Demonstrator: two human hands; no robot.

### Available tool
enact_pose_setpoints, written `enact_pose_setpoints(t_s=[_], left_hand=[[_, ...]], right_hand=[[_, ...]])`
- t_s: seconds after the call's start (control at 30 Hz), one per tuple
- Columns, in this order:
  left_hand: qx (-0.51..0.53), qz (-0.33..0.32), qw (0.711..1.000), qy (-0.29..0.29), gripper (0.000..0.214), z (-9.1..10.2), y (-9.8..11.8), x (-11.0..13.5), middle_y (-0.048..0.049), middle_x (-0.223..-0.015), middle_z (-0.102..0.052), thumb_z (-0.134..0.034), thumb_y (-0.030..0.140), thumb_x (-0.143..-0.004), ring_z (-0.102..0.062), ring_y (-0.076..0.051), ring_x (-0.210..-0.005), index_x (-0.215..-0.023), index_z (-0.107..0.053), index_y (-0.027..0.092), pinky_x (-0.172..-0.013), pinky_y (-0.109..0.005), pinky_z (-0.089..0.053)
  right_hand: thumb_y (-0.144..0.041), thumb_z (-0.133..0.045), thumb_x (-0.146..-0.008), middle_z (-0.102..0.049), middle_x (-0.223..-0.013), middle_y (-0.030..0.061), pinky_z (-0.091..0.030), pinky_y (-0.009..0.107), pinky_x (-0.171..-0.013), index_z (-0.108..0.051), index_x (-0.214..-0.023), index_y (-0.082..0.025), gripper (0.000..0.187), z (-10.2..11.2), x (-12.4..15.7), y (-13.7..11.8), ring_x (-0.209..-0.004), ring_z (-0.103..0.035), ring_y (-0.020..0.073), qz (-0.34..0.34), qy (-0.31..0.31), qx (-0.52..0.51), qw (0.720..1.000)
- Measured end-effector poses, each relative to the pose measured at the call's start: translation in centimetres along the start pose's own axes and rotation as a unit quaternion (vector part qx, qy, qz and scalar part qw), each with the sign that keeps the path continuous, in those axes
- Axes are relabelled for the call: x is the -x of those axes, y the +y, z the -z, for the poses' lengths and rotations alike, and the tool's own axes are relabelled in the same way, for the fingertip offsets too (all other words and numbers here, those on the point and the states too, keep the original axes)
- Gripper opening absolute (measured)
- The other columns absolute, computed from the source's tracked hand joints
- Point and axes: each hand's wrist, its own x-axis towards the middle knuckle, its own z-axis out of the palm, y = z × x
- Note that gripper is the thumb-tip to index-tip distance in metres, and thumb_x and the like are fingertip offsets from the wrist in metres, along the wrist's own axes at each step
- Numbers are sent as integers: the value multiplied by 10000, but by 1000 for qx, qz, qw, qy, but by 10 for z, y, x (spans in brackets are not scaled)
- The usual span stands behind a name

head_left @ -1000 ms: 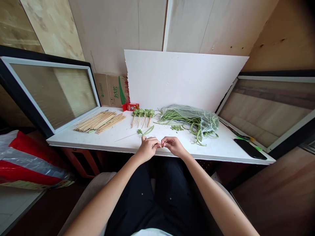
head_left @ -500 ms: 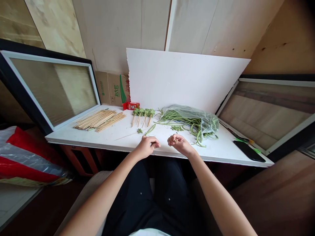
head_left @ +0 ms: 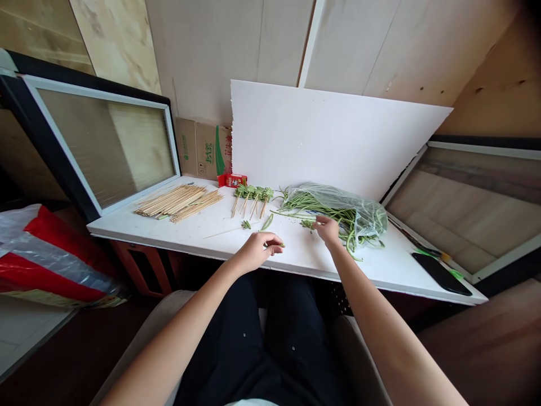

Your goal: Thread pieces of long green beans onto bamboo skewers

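My left hand (head_left: 261, 251) is closed in a pinch above the table's front edge, with the green tip of a long bean (head_left: 283, 245) showing at its fingertips. Farther right, my right hand (head_left: 327, 229) reaches over the table, fingers bent together beside a small pile of green bean bits (head_left: 307, 224); what they hold, if anything, is hidden. Just beyond my left hand lie a looped green bean (head_left: 267, 223), a short cluster of bean pieces (head_left: 245, 224) and a thin stick (head_left: 224, 232). Several skewers threaded with folded beans (head_left: 253, 193) rest behind them.
Bare wooden skewers (head_left: 177, 202) lie in a heap at the left. A clear plastic bag of long beans (head_left: 338, 203) is behind my right hand. A black phone (head_left: 440, 273) lies at the right end of the white table (head_left: 372, 270). A small red box (head_left: 234, 180) stands at the back.
My right hand has moved forward and right, from near my left hand to the pile of bean bits. My left hand stays near the front edge, still pinched. The view has shifted slightly.
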Motion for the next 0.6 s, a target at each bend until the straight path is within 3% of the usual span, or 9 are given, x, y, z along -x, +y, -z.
enact_pose_setpoints(t_s=[0.13, 0.27, 0.37, 0.6], left_hand=[[12, -12, 998, 54, 287, 21, 4, -4, -71, -798, -758, -770, 421, -923, -681, -167, -699, -957, -772, 136, -755, -325, -579], [34, -13, 996, 85, 386, 39, 2, -5, -76, -820, -763, -775, 516, -905, -697, -175, -696, -973, -764, 136, -735, -328, -585], [39, -8, 995, 94, 400, 48, 2, -5, -73, -819, -767, -775, 531, -904, -716, -185, -719, -980, -763, 139, -768, -335, -592], [55, -16, 992, 108, 394, 59, -1, -5, -59, -808, -765, -792, 515, -895, -719, -186, -725, -1022, -775, 143, -801, -338, -589]], right_hand=[[-232, -699, -853, -791, -1183, 188, -571, 440, -916, -802, -1135, -134, 316, -18, 14, -10, -959, -737, 289, 77, -43, 47, 995], [-200, -684, -882, -821, -1021, 126, -576, 361, -830, -827, -1032, -169, 210, -47, 46, -29, -846, -727, 237, 167, -157, 62, 972], [-124, -692, -860, -809, -1036, 104, -552, 334, -829, -823, -1078, -184, 261, -68, 67, -44, -876, -706, 225, 233, -215, 67, 946], [-139, -727, -911, -752, -994, 91, -456, 412, -1003, -806, -1113, -209, 228, -103, 85, -70, -983, -626, 250, 319, -249, 69, 912]])
